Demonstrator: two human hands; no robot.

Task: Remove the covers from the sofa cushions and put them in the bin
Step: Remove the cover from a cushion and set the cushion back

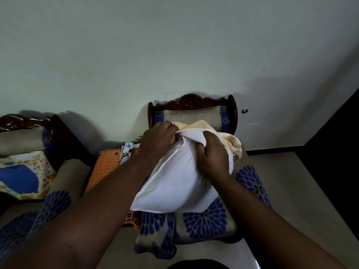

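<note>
A plump cushion in a white cover (174, 183) rests on the seat of a wooden armchair (194, 100) in the middle of the head view. At the cushion's far end the cover's mouth is open and the cream inner cushion (233, 144) bulges out. My left hand (158, 140) pinches the upper edge of the white cover's opening. My right hand (211, 154) clutches the cover's edge just to the right, pressing down on the cushion. No bin shows in this view.
The chair seat (206, 220) has beige fabric with blue flowers. To the left stands a second wooden chair (25, 121) with a blue and patterned cushion (23, 177). Between the chairs sits an orange mat (106, 162) with a printed card (126, 152). A pale wall rises behind.
</note>
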